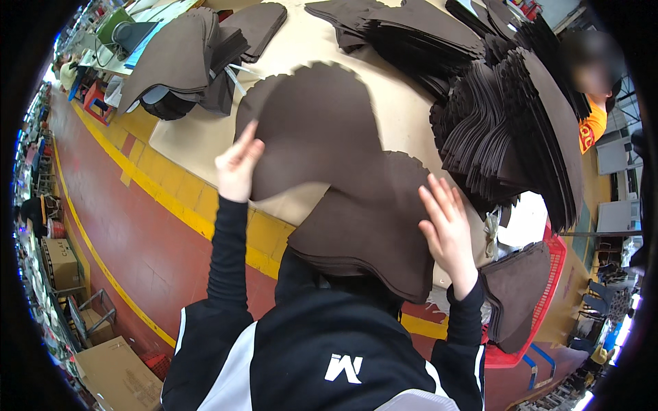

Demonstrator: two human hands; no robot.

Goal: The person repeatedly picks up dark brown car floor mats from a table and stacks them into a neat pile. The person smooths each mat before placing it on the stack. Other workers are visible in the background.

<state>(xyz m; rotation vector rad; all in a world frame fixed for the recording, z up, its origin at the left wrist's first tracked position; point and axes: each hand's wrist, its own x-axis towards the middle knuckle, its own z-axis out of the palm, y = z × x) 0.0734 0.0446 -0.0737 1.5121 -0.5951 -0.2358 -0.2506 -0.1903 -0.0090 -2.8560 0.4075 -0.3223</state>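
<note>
While the person leans over the pale table (pixel 404 116), the left hand (pixel 236 168) pinches the near edge of a brown cut sheet (pixel 315 130), fingers closed on it so the sheet lifts; just right of that grip the right hand (pixel 449 229) lies open and flat on a low stack of brown sheets (pixel 370 233); beyond the right hand leans a tall fanned pile (pixel 514 123); below it sits a red basket (pixel 555 260) holding more pieces.
</note>
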